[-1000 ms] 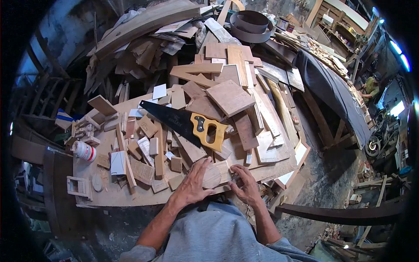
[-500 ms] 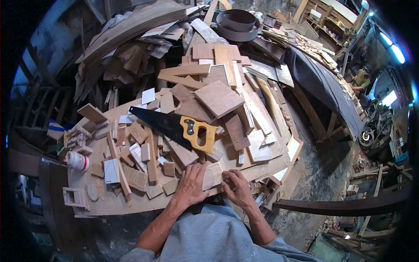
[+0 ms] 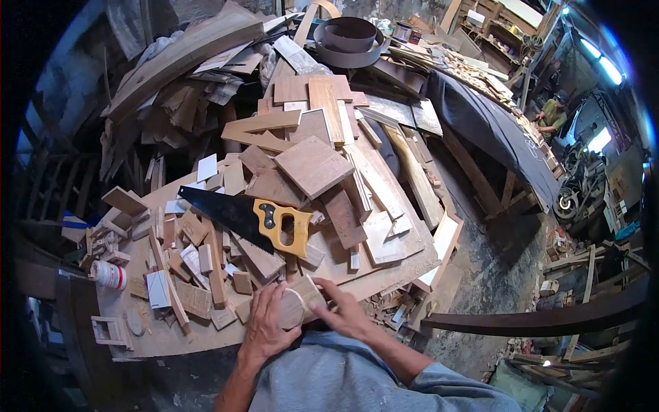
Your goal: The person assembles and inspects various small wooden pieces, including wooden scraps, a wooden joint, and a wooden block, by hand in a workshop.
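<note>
At the front edge of the workbench, my left hand is closed round the left side of a pale round-ended wooden piece. A squared wooden block shows right against it. My right hand grips this block from the right, with fingertips at its far edge and the thumb at the near side. Just beyond the hands lies a handsaw with a yellow handle, its black blade pointing left over loose offcuts. A small wooden block rests left of my left hand.
Boards and a square wooden panel are piled behind the saw. A white roll with a red stripe and a small wooden frame sit at the left. A dark cloth covers another table. A co-worker is far right.
The wooden piece has been turned and lifted closer to me, now showing a rounded face. My right hand has moved in against it. The whole view has shifted slightly.
</note>
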Available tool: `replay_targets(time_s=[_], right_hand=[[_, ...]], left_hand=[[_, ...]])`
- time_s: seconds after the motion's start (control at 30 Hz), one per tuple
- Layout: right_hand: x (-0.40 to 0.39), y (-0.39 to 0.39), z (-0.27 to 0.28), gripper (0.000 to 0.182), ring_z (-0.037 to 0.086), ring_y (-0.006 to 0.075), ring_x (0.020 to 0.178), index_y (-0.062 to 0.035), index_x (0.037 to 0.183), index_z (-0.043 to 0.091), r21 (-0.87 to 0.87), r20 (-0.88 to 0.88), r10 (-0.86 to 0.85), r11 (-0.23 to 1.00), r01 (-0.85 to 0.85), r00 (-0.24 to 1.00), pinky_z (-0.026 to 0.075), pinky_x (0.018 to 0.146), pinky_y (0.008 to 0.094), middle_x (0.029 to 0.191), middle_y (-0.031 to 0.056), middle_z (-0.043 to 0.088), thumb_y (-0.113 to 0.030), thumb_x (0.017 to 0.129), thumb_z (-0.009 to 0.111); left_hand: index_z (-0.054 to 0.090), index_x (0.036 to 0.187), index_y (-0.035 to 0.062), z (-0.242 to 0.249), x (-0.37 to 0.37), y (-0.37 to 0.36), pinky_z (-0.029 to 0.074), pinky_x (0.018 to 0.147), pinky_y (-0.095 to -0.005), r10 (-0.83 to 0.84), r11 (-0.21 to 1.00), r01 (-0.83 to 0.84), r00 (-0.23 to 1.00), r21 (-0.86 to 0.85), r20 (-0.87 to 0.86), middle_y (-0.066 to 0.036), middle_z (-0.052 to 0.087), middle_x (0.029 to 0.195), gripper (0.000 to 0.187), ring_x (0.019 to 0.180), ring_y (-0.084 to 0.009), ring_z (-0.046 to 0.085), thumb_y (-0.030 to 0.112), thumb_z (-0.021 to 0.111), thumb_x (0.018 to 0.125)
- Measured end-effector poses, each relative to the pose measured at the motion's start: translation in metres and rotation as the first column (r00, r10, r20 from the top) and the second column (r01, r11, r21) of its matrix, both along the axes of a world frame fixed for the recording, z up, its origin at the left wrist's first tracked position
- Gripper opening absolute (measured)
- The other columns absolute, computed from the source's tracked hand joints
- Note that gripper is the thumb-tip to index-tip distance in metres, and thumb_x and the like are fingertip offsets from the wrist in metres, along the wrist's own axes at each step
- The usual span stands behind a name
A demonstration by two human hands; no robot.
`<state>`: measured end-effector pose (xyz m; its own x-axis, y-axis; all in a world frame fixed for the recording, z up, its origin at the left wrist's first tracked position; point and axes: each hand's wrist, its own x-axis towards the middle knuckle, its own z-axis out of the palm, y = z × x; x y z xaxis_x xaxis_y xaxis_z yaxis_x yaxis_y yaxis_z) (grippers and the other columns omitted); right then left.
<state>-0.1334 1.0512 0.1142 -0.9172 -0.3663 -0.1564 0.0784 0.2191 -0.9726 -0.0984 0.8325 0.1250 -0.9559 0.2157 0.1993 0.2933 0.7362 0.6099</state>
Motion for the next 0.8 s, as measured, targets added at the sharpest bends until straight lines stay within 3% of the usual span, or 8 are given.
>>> replay_targets(time_s=[0.07, 0.17, 0.33, 0.43, 0.53, 0.6, 0.67, 0.8], right_hand=[[0.003, -0.006, -0.016, 0.04, 0.07, 0.0308, 0.082, -0.004, 0.136, 0.062, 0.031, 0.003, -0.056, 0.998, 0.056, 0.998, 0.055, 0.075, 0.0406, 0.106, 0.022, 0.072, -0.027, 0.103, 0.065], [-0.014, 0.03, -0.013, 0.026, 0.069, 0.0364, 0.086, -0.0022, 0.114, 0.07, 0.167, -0.367, -0.377, 0.873, 0.459, 0.85, 0.054, 0.078, 0.043, 0.096, 0.023, 0.07, -0.024, 0.1, 0.069], [-0.044, 0.097, -0.021, 0.05, 0.058, 0.0396, 0.113, -0.0042, 0.119, 0.071, 0.627, -0.696, -0.053, 0.44, 0.643, 0.716, 0.046, 0.098, 0.0496, 0.122, 0.0227, 0.061, -0.037, 0.082, 0.083], [-0.053, 0.101, -0.034, 0.056, 0.058, 0.0404, 0.114, -0.0069, 0.127, 0.068, 0.578, -0.733, -0.058, 0.472, 0.665, 0.678, 0.046, 0.1, 0.049, 0.118, 0.0215, 0.064, -0.038, 0.082, 0.081], [-0.045, 0.108, -0.022, 0.055, 0.061, 0.0377, 0.114, -0.0045, 0.13, 0.065, 0.51, -0.579, -0.278, 0.609, 0.607, 0.766, 0.047, 0.098, 0.0477, 0.123, 0.023, 0.064, -0.035, 0.085, 0.076], [-0.034, 0.117, -0.031, 0.048, 0.068, 0.033, 0.103, -0.0031, 0.127, 0.064, 0.029, -0.029, -0.622, 0.782, 0.622, 0.783, 0.054, 0.087, 0.0428, 0.115, 0.0211, 0.069, -0.037, 0.092, 0.066], [-0.019, 0.131, -0.026, 0.05, 0.07, 0.0314, 0.098, -0.0025, 0.125, 0.063, -0.32, 0.534, -0.475, 0.652, 0.687, 0.699, 0.058, 0.08, 0.0401, 0.115, 0.0209, 0.071, -0.043, 0.097, 0.057], [0.003, 0.127, -0.01, 0.068, 0.071, 0.0379, 0.099, 0.0032, 0.132, 0.063, -0.618, 0.644, -0.146, 0.478, 0.624, 0.751, 0.057, 0.082, 0.0434, 0.119, 0.0278, 0.071, -0.05, 0.102, 0.033]], left_hand=[[0.048, 0.146, 0.0009, 0.001, 0.001, 0.004, 0.043, 0.113, -0.0497, 0.04, 0.999, -0.04, 0.999, -0.004, -0.003, -0.022, 0.054, 0.135, 0.094, 0.128, -0.0419, 0.052, 0.014, 0.087, 0.061], [0.049, 0.144, 0.0018, -0.003, 0.006, 0.001, 0.043, 0.113, -0.0501, 0.139, 0.989, -0.139, 0.99, -0.047, 0.01, -0.021, 0.055, 0.135, 0.092, 0.128, -0.0416, 0.052, 0.013, 0.087, 0.061], [0.051, 0.142, 0.0024, -0.009, 0.007, -0.002, 0.043, 0.112, -0.0517, 0.118, 0.99, -0.117, 0.993, -0.082, 0.008, -0.021, 0.055, 0.135, 0.089, 0.128, -0.0417, 0.052, 0.014, 0.087, 0.062], [0.051, 0.142, 0.0016, -0.01, 0.0, 0.01, 0.042, 0.113, -0.0517, 0.054, 0.995, -0.054, 0.999, -0.086, -0.002, -0.022, 0.055, 0.134, 0.088, 0.128, -0.042, 0.052, 0.014, 0.087, 0.063], [0.051, 0.143, 0.0001, -0.013, -0.013, 0.022, 0.041, 0.113, -0.051, 0.046, 0.993, -0.046, 0.999, -0.108, -0.009, -0.022, 0.055, 0.133, 0.089, 0.126, -0.0426, 0.052, 0.013, 0.087, 0.063], [0.051, 0.143, 0.0003, -0.015, -0.021, 0.03, 0.041, 0.113, -0.0511, 0.046, 0.99, -0.046, 0.999, -0.135, 0.001, -0.023, 0.054, 0.133, 0.089, 0.127, -0.0429, 0.051, 0.014, 0.086, 0.063], [0.051, 0.143, 0.0009, -0.015, -0.026, 0.034, 0.041, 0.114, -0.0513, 0.051, 0.985, -0.045, 0.998, -0.167, 0.029, -0.023, 0.053, 0.135, 0.088, 0.128, -0.0432, 0.05, 0.015, 0.086, 0.063], [0.051, 0.145, 0.0016, -0.019, -0.03, 0.037, 0.04, 0.115, -0.0518, 0.054, 0.978, -0.042, 0.997, -0.205, 0.05, -0.025, 0.05, 0.139, 0.09, 0.132, -0.0438, 0.048, 0.016, 0.086, 0.064]])
